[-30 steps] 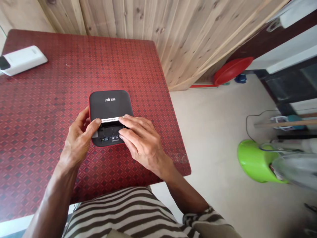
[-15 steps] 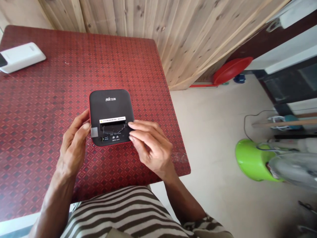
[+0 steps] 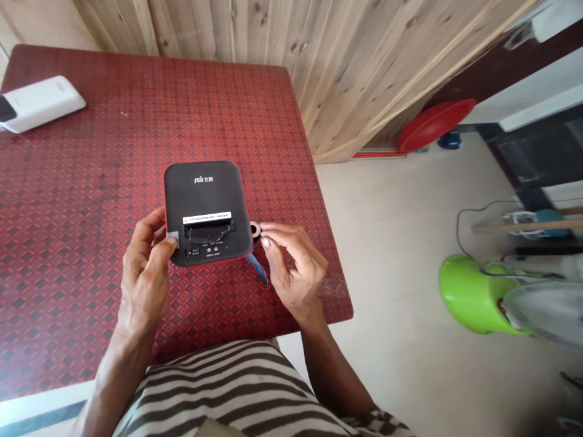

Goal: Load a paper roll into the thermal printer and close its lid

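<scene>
A flat black device (image 3: 204, 197) with a red edge and a white printed label lies in front of me over the table. Its lower half has a dark slot and small sockets. My left hand (image 3: 148, 267) grips the device's lower left corner, thumb on a grey tape patch (image 3: 173, 238). At its right side, my right hand (image 3: 294, 264) pinches a small round ring-like piece (image 3: 255, 229) between thumb and fingers. A dark bluish strip (image 3: 257, 269) sticks out below the device's right edge, near the right thumb. What lies beneath the device is hidden.
The red patterned table (image 3: 218, 109) ends at the right, with pale floor beyond. A white power bank-like item (image 3: 45, 103) lies at the far left. On the floor are a green bucket-like container (image 3: 469, 297) and a red basin (image 3: 435, 126). Wooden panelling (image 3: 264, 36) stands behind.
My right hand has moved right, off the device's face, and now holds the ring-like piece. The dark strip has come into view. My left thumb has moved onto the grey patch.
</scene>
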A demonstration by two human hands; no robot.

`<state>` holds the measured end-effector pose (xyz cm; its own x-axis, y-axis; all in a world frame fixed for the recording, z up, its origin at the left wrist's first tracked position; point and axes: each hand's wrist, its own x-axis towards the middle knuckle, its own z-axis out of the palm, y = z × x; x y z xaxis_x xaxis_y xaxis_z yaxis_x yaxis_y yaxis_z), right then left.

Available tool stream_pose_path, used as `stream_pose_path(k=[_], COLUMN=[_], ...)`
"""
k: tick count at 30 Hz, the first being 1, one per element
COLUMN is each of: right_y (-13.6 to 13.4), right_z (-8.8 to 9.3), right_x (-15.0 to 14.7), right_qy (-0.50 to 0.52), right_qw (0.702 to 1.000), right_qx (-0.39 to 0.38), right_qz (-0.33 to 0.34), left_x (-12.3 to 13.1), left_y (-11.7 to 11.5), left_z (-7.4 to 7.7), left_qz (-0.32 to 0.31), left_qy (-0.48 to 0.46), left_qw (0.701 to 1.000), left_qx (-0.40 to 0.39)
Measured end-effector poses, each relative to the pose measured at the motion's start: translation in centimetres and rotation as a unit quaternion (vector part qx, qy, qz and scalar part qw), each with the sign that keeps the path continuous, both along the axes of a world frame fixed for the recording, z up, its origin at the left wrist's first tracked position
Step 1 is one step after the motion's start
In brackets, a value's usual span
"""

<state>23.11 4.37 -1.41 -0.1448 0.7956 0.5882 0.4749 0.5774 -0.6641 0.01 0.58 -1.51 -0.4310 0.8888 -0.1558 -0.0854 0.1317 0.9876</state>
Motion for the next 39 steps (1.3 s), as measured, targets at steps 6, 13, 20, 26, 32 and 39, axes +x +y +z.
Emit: stream_pose_path(k=[6, 13, 20, 26, 32, 39], right_y=[0.0, 0.5, 5.6, 9.8, 10.3, 10.3], right_z=[-0.2, 0.7, 3.5, 4.9, 5.4, 6.5], right_x=[-0.2, -0.5, -2.4, -8.0, -10.2, -9.7], right_qy=[-0.007, -0.011, -0.138, -0.438, -0.5, -0.512], right_qw=[1.0, 1.0, 0.983, 0.876, 0.841, 0.834], right_qx=[-0.006, 0.006, 0.037, -0.032, -0.035, -0.05], right_qz=[-0.008, -0.004, 0.118, 0.202, 0.204, 0.201], left_x=[1.1, 1.1, -0.3, -0.8, -0.8, -0.8], left_y=[0.5, 0.5, -0.4, -0.1, -0.1, -0.2], left_z=[0.5, 0.1, -1.1, -1.7, -2.3, -1.9], left_qz=[0.029, 0.044, -0.003, -0.029, -0.027, -0.032], left_qy=[-0.006, -0.01, 0.104, 0.155, 0.155, 0.158], left_qw=[0.999, 0.999, 0.994, 0.986, 0.985, 0.985], left_qx=[0.012, 0.015, 0.029, 0.061, 0.064, 0.062])
